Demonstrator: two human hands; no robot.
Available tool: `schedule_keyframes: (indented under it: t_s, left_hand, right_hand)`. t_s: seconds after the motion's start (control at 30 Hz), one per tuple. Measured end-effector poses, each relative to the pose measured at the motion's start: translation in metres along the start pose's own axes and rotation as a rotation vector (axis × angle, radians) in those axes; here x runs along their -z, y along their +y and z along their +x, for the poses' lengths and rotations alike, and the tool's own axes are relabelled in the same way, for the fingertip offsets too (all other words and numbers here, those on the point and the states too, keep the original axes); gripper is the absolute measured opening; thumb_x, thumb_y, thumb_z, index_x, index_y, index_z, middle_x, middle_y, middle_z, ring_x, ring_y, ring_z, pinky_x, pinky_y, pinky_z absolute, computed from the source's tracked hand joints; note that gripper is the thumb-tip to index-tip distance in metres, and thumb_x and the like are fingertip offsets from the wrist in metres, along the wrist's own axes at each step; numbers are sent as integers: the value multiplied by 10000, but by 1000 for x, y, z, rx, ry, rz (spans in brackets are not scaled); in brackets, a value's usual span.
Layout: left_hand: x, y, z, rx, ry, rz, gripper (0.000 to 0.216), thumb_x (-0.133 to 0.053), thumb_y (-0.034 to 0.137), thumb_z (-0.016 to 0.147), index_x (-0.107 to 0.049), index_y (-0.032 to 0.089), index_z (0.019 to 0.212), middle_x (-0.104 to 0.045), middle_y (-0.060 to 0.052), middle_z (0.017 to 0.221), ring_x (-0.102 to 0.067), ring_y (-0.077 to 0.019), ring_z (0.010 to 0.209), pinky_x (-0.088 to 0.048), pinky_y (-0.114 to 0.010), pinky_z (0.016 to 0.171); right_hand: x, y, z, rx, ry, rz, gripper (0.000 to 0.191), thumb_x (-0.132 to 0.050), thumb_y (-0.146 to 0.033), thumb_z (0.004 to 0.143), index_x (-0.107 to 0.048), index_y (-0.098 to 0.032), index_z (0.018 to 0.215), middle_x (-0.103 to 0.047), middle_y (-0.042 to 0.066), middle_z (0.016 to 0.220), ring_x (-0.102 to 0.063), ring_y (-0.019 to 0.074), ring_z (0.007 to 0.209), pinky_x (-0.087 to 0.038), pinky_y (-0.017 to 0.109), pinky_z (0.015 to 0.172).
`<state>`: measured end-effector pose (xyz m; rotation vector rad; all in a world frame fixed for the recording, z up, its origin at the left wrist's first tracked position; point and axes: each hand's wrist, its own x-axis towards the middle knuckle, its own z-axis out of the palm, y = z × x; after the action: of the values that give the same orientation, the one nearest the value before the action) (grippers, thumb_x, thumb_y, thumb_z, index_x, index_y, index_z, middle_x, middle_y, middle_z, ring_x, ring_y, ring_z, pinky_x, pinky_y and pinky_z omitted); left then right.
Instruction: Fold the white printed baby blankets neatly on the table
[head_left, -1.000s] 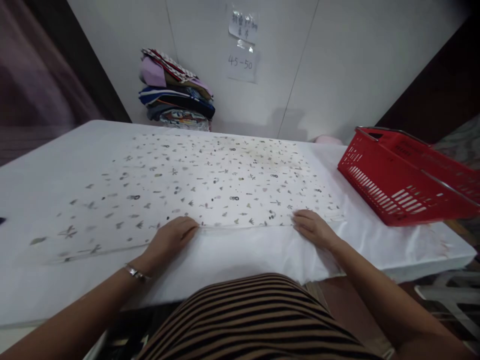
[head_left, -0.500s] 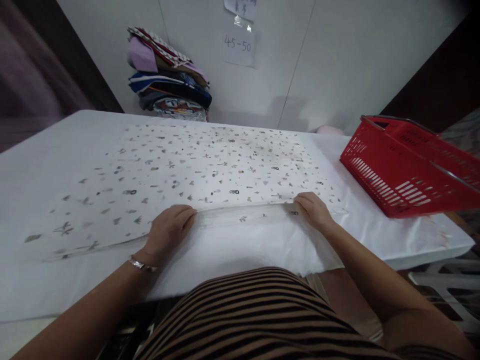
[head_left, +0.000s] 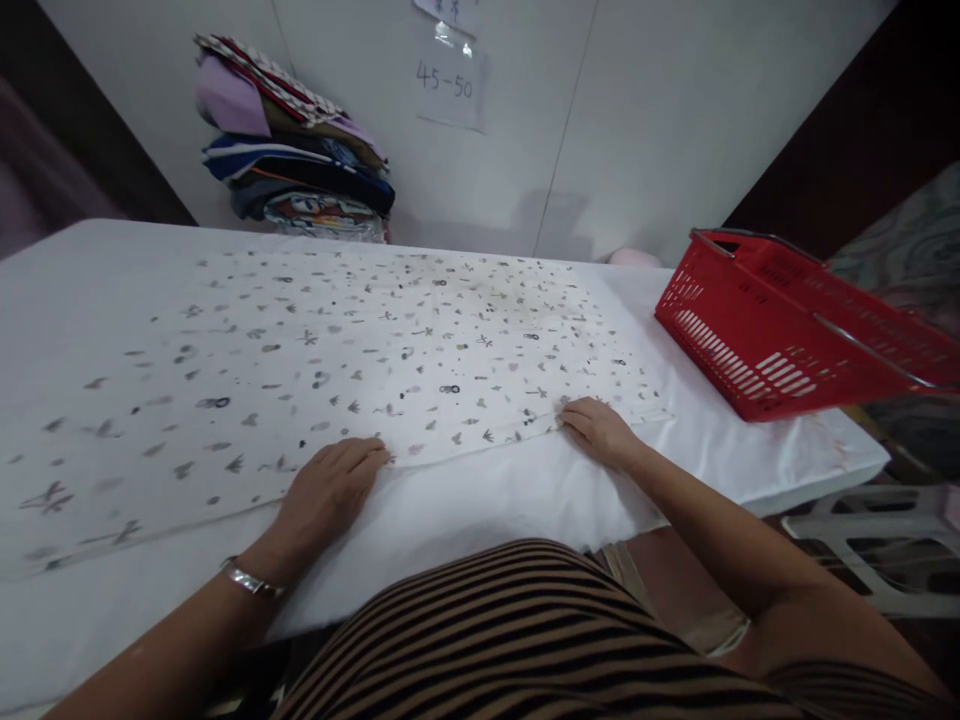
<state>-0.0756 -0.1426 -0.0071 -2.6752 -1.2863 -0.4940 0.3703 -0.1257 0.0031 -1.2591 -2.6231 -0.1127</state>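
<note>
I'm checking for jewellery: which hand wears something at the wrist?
The left hand: a silvery band is at its wrist, while the right hand has a bare wrist.

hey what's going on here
A person in a striped top has both hands at the near edge of a white printed cloth, which lies spread out on a white table. The left hand and right hand are set apart along that edge; whether the fingers pinch it is hard to tell. A red basket is at the table's right side, and a stack of folded fabrics is by the wall.
</note>
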Motion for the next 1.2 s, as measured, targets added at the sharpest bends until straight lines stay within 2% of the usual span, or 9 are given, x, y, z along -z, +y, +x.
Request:
schedule_keyframes:
  t_s: [0.1,0.27,0.43,0.57,0.7,0.8,0.97,1.07,1.2]
  left_hand:
    - [1,-1,6,-28,-27,-19,246,-414,191,884,-643,222,969,-670,-54,1035,-591,-215,959,-445,-351,818]
    - [1,-7,12,86,8,33,258,-401,208,890,-650,208,959,-658,-71,1001,-577,-235,951,-442,-366,796]
    - [-1,-1,14,23,-49,123,263,-404,175,866,-660,200,922,-658,-75,960,-577,-242,897,-438,-371,752]
    - [4,6,11,13,-43,111,282,-391,180,866,-663,190,941,-665,-82,917,-590,-251,871,-440,-392,750]
    - [5,7,4,-32,-57,38,301,-416,247,872,-646,178,1053,-678,-89,981,-600,-254,900,-454,-398,755]
    - [7,4,3,-36,-85,6,306,-409,313,893,-650,200,1043,-682,-83,1022,-600,-246,927,-457,-391,768]
    - [12,8,12,-36,-147,18,276,-380,202,877,-648,213,942,-681,-55,957,-596,-228,882,-441,-374,754]
    - [13,8,15,-41,-111,39,259,-383,164,859,-635,196,911,-675,-64,931,-596,-233,870,-440,-379,762]
    - [17,-2,21,0,45,43,230,-398,228,885,-606,160,954,-669,-98,954,-607,-240,902,-462,-371,787]
  right_hand:
    - [-1,1,3,-3,23,-8,267,-383,-213,957,-633,-167,1037,-636,114,1050,-537,240,950,-476,385,780]
    - [0,-1,3,-2,4,-22,273,-377,-210,964,-637,-188,1043,-626,103,1061,-526,231,954,-463,369,779]
    - [5,-2,1,-10,-44,-31,287,-372,-242,970,-641,-191,1055,-615,101,1053,-510,232,943,-446,369,772]
    - [9,0,0,34,-83,-24,298,-360,-224,965,-624,-182,1097,-613,102,1047,-506,229,940,-435,366,767]
    - [8,3,2,60,-100,-55,307,-345,-231,972,-622,-194,1099,-613,94,1037,-507,225,930,-423,359,757]
    - [6,3,4,55,-118,-97,314,-338,-232,976,-629,-184,1084,-616,94,974,-512,219,879,-416,349,732]
    - [5,4,3,44,-93,-107,312,-340,-213,969,-622,-168,1095,-619,108,971,-521,222,862,-428,356,745]
    - [10,9,3,55,-56,-56,296,-357,-200,955,-606,-171,1112,-616,109,1006,-530,226,898,-445,364,790]
    - [16,16,7,37,17,-24,311,-347,-178,934,-564,-193,1155,-610,108,1029,-541,236,937,-464,380,806]
